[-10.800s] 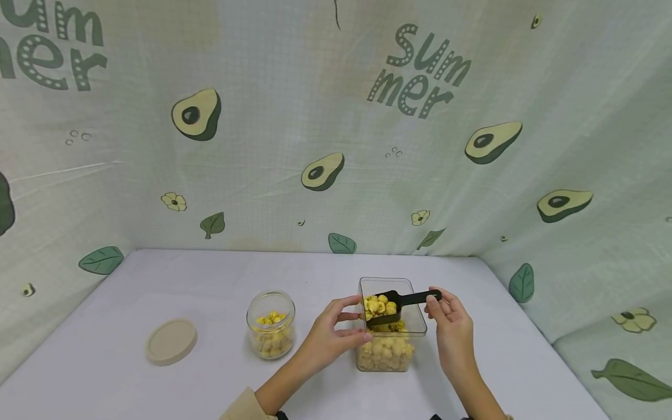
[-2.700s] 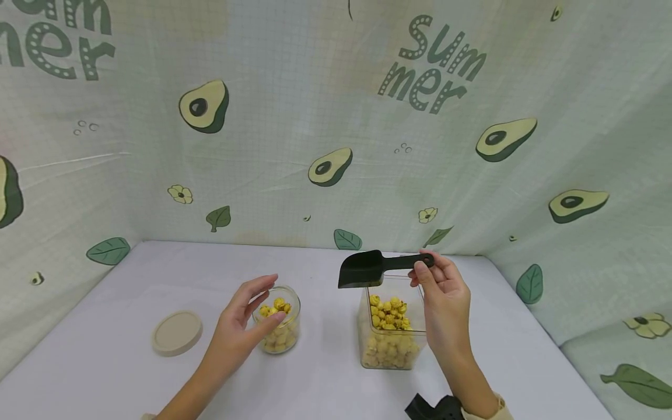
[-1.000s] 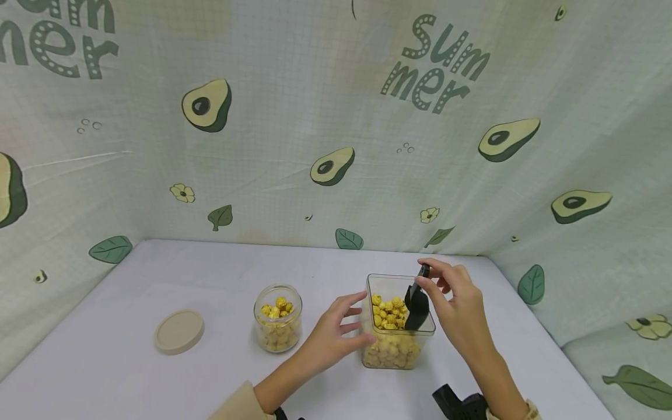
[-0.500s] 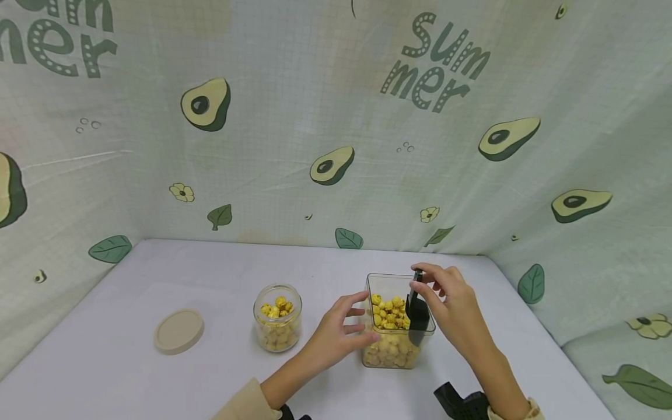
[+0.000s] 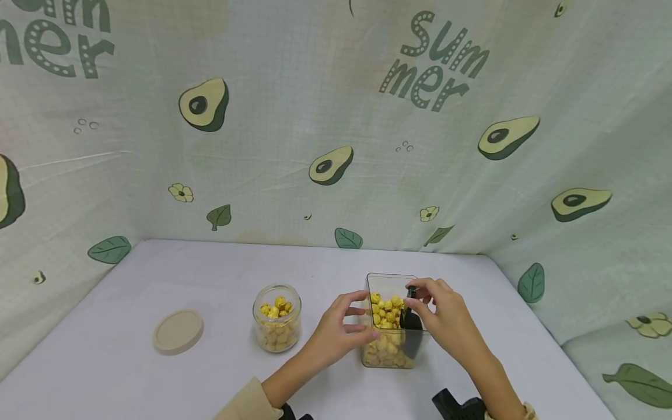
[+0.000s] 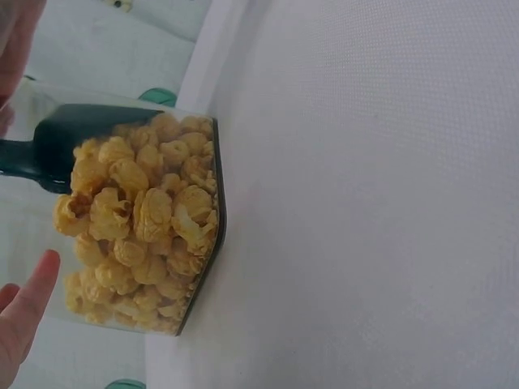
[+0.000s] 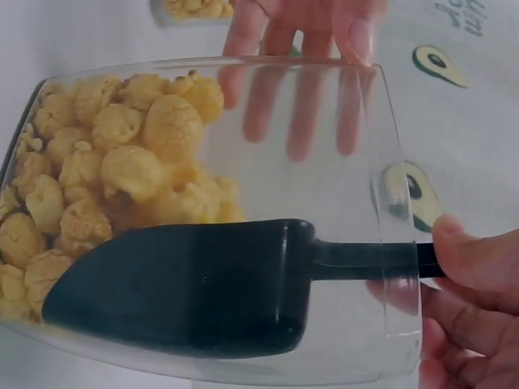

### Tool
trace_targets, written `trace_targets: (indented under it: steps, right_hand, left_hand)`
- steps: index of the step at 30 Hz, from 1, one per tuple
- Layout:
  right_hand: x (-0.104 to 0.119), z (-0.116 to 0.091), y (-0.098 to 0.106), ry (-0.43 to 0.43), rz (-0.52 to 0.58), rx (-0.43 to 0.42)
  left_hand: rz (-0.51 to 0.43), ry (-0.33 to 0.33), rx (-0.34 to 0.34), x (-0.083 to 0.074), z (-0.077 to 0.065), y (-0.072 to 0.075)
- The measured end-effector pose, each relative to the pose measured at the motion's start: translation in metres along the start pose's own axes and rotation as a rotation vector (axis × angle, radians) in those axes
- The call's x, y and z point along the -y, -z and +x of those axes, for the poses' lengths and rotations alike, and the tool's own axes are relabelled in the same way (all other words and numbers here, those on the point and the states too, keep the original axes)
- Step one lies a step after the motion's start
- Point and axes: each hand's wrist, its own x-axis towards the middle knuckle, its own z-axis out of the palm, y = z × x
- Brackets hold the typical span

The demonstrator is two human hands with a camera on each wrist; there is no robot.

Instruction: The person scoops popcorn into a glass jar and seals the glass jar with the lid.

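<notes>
A clear square container [image 5: 389, 350] of yellow popcorn [image 7: 130, 170] stands upright on the table. My left hand [image 5: 338, 331] holds its left side, thumb at the front corner and fingers along the wall. My right hand [image 5: 446, 315] pinches the handle of a black scoop [image 7: 195, 288] between thumb and fingers. The scoop's blade is down inside the container, against the right wall with its tip among the popcorn. The left wrist view shows the same scoop [image 6: 85, 142] through the clear wall, beside the kernels. How much popcorn the blade holds is hidden.
A round glass jar [image 5: 277, 326], partly filled with popcorn, stands left of the container. A beige round lid [image 5: 178, 331] lies farther left on the white table [image 5: 226, 274]. A printed avocado curtain [image 5: 262, 116] encloses the back and sides.
Earlier the scoop was raised beside the container while my left hand was at the jar. Then that hand went to the container, and the scoop sank into it, lately lower and slightly leftward.
</notes>
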Motion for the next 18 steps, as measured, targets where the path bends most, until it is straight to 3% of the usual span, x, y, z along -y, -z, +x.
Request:
trace_targets:
  steps: [13, 18]
  right_hand:
    - [-0.019, -0.008, -0.008, 0.103, 0.046, -0.190]
    - [-0.018, -0.010, -0.012, 0.124, 0.058, -0.182]
  left_hand:
    - [-0.010, 0.003, 0.001, 0.002, 0.002, 0.002]
    - [-0.015, 0.003, 0.001, 0.003, 0.002, 0.002]
